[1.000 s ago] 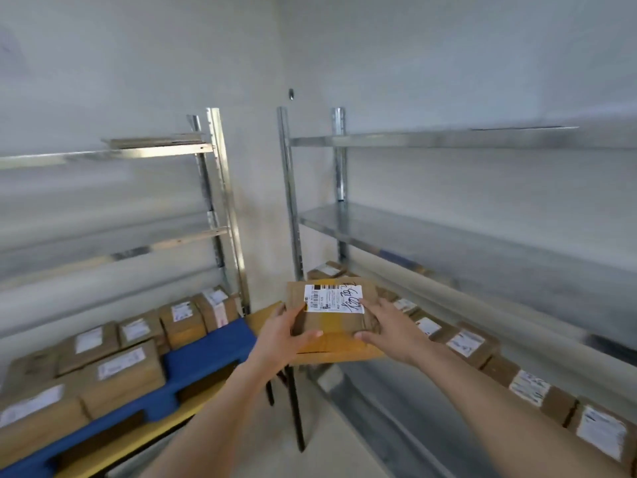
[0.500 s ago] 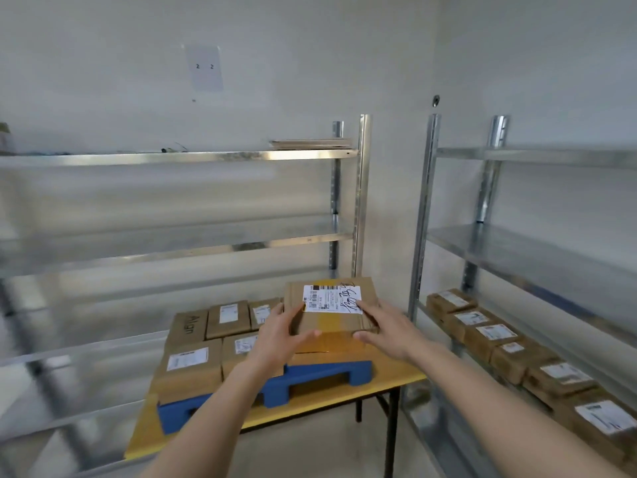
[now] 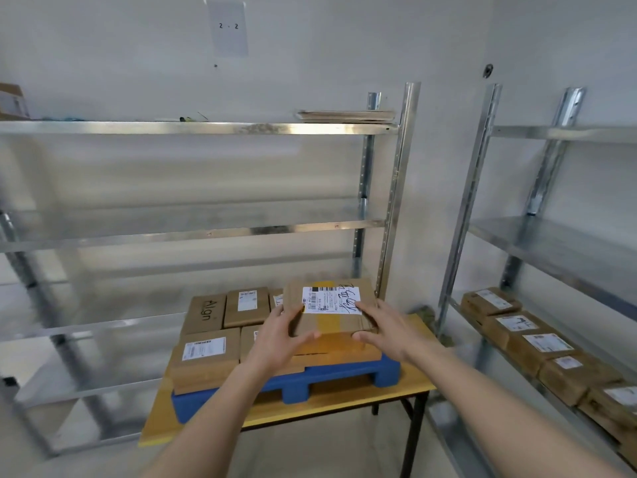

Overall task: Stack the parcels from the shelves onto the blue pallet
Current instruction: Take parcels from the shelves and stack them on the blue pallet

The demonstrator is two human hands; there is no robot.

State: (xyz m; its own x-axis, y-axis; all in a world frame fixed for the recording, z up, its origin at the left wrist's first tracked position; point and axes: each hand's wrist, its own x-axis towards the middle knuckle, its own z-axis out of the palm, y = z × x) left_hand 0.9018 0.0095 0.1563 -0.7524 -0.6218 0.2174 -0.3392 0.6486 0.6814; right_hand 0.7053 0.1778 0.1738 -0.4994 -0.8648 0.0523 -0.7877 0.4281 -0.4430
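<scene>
Two hands up front, both on one parcel (image 3: pixel 331 313). Left hand (image 3: pixel 281 339) grips its left edge, thumb along the near side, fingers curled over the top. Right hand (image 3: pixel 389 331) grips the right edge, fingers over the label's right end, thumb at the near side. Parcel sits between the hands, level, over the right half of the pallet (image 3: pixel 327 382), with a brown box right under it; can't tell if it rests on that box or hangs just above.

Parcel: flat brown cardboard, one white label with barcode and black handwritten scrawl, one yellow tape strip running down from the label.

One blue pallet on one yellow-topped bench (image 3: pixel 344 407) with black legs. On the pallet, besides the held parcel, at least five brown boxes show: near-left box (image 3: pixel 205 357) with white label, one partly hidden behind the left hand, a far-left one printed "Align" (image 3: pixel 204 313), a labelled one (image 3: pixel 246 307) beside it, and the one under the parcel. Another label edge shows behind the parcel; count there unclear.

Right shelf rack (image 3: pixel 551 243): one row of about six labelled brown boxes (image 3: pixel 537 343) on a low shelf, touching end to end, well apart from the bench.

Back shelf rack (image 3: pixel 206 127): flat cardboard sheets (image 3: pixel 344 115) on the top shelf's right end, a box partly in view at the far left. One paper sheet (image 3: pixel 229 27) marked "2 2" on the wall above.
</scene>
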